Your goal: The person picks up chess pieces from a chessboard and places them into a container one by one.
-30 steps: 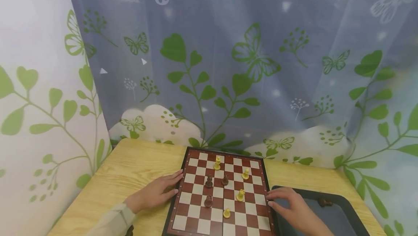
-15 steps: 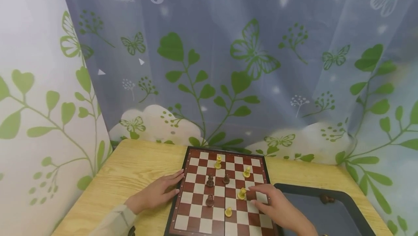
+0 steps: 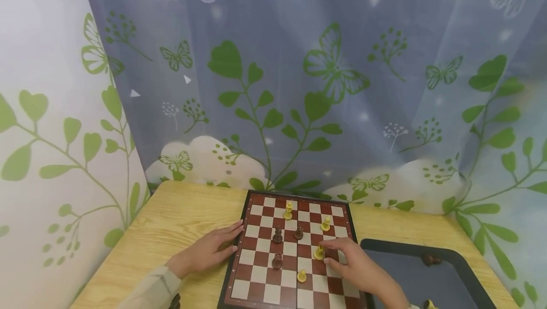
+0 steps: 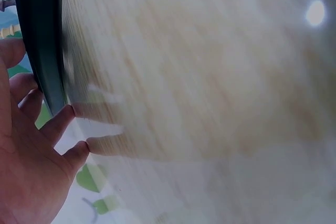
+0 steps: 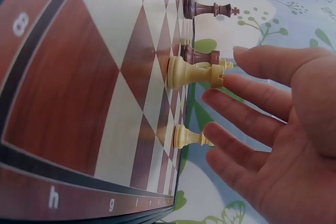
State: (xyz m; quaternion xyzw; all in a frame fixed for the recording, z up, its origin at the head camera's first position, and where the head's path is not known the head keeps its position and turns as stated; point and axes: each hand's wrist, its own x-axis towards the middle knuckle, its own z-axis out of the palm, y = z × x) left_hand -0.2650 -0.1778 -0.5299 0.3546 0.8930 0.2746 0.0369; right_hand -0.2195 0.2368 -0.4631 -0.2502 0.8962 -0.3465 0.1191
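A red-and-white chessboard lies on the wooden table, with several yellow and dark brown chess pieces standing on it. My left hand rests beside the board's left edge, fingers spread and fingertips against the frame. Over the board's right half, my right hand reaches to a yellow rook. In the right wrist view, thumb and index finger sit around the notched top of the rook, with a gap at the thumb; firm contact is not visible. A yellow pawn and a dark piece stand nearby.
A dark grey tray stands right of the board. Inside it lie a dark piece and, at the picture's bottom edge, a yellow piece. A curtain with leaves and butterflies hangs behind the table.
My right hand has moved left from the board's right edge over the squares to the yellow rook. My left hand stays at the left edge. The pieces keep their squares.
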